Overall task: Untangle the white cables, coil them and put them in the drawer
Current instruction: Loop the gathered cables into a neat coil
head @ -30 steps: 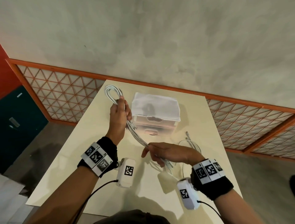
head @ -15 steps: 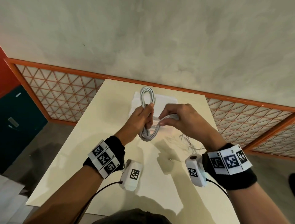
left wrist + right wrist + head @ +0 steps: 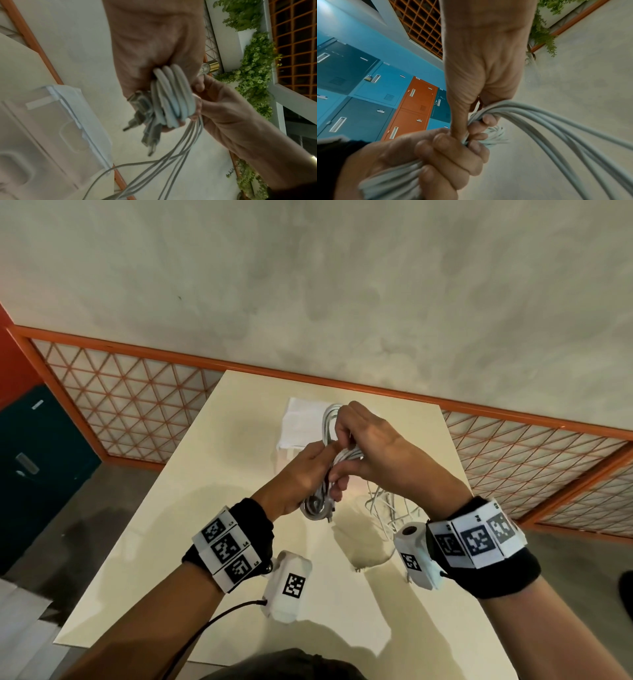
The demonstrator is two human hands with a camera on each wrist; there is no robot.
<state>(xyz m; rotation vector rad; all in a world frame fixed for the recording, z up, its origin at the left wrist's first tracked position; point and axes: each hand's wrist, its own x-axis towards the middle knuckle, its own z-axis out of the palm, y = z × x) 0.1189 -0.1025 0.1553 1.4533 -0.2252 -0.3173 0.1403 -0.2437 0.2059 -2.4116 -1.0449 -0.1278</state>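
Both forearms enter from the bottom of the head view and converge at frame centre. Left hand (image 3: pixel 298 474): fingers curled round the cable bundle (image 3: pixel 322 498). Right hand (image 3: pixel 376 450): just above, fingers (image 3: pixel 488 119) curled, pinching the bundle's upper strands. Hands touch.
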